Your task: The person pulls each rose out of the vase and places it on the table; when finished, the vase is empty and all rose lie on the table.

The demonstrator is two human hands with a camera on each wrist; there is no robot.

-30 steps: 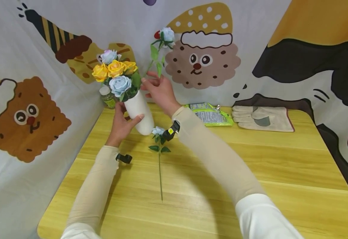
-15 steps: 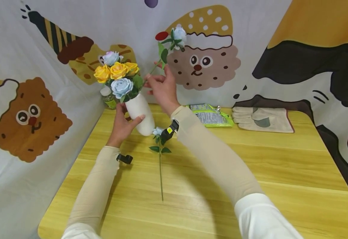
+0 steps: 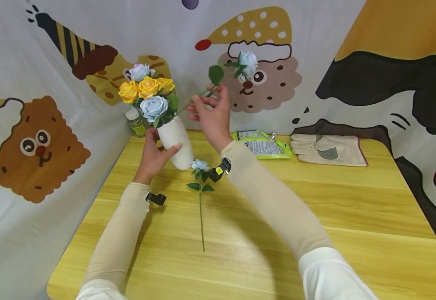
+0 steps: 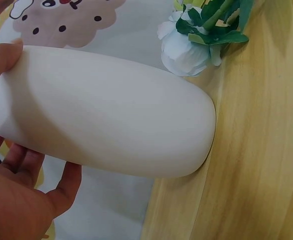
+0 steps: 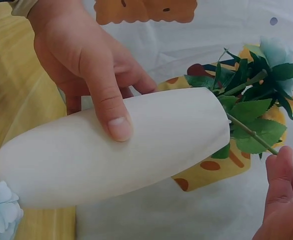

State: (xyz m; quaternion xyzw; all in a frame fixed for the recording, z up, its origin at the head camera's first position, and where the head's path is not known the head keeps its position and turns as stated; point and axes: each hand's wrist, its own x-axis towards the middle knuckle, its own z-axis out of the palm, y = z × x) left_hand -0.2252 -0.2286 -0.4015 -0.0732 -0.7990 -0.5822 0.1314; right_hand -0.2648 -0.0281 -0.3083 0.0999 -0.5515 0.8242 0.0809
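Note:
A white vase [image 3: 176, 143] stands on the table, tilted a little to the left, with blue and yellow artificial roses [image 3: 148, 87] in its mouth. My left hand [image 3: 153, 158] grips its side, the thumb across the front, as the right wrist view also shows. My right hand [image 3: 214, 116] pinches the stem of a pale blue rose [image 3: 247, 63] that leans to the right. In the right wrist view this stem [image 5: 256, 136] reaches into the vase mouth; its lower end is hidden inside. Another blue rose [image 3: 200, 166] lies on the table beside the vase base.
Behind the vase at left is a small lidded bottle [image 3: 135, 121]. A green packet [image 3: 264, 144] and a pale work glove [image 3: 328, 149] lie along the back of the wooden table [image 3: 315, 200]. A printed cloth [image 3: 180, 50] hangs behind.
The rose in my right hand has swung from nearly upright to a slant toward the right, and that hand has shifted right. My left hand and the vase have hardly moved.

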